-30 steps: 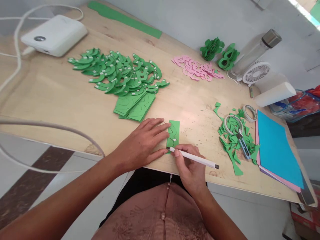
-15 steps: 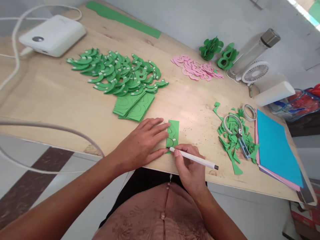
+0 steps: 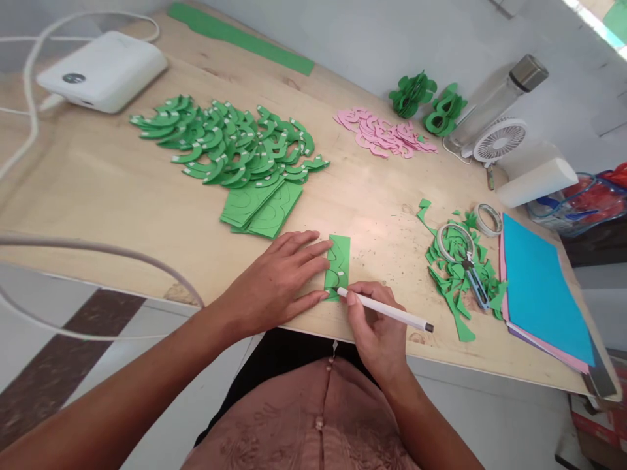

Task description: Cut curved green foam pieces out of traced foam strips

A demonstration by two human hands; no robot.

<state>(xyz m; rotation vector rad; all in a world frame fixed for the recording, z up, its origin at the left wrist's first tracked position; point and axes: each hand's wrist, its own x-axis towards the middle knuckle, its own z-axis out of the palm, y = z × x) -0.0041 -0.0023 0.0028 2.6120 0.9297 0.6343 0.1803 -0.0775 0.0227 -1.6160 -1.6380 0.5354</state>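
Clamped on white pen [image 3: 392, 312] with fingers of right hand [image 3: 379, 326]; resting with slightly parted fingers of left hand [image 3: 279, 281] on green paper [image 3: 339, 264], partly under these fingertips. Probably light, easily creased; better to hold flat near edges.

The left hand [image 3: 279, 281] hides part of the card [image 3: 339, 253], centre; the bag [image 3: 594, 203] is cut off at frame right.

White pen [image 3: 386, 309], perhaps in contact with green paper [image 3: 341, 249]
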